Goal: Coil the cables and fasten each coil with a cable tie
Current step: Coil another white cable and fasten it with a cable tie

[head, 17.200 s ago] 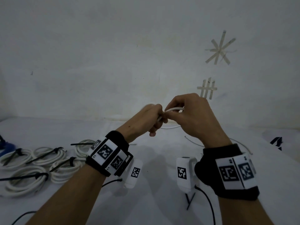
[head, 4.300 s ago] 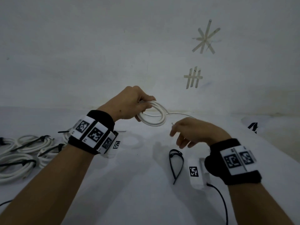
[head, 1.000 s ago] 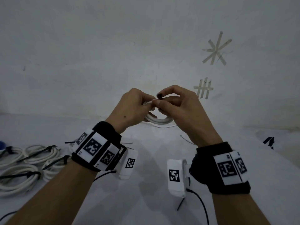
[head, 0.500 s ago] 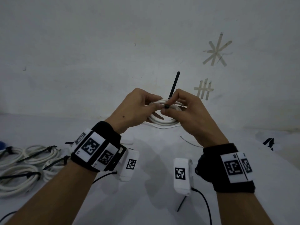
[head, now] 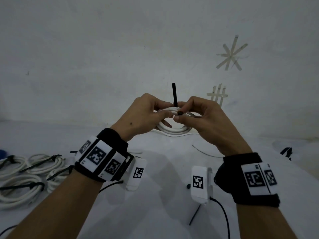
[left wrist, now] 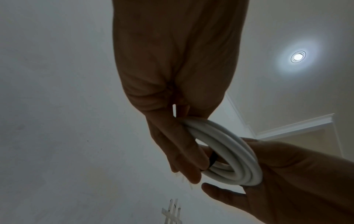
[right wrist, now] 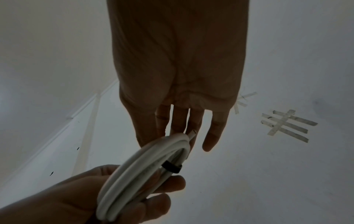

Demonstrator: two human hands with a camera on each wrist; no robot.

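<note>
— Coil (head: 173,130) of white cable sits mid-frame, above the desk (head: 164,213); our left hand (head: 143,114) grips it.
— And our right hand (head: 205,118) pinches the black cable tie (head: 174,95) wrapped around it.

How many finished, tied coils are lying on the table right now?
4 tied coils: far left, next to it, by the left wrist, and nearest the camera. A black tie tail past the wrist hints at a hidden fifth.
</note>
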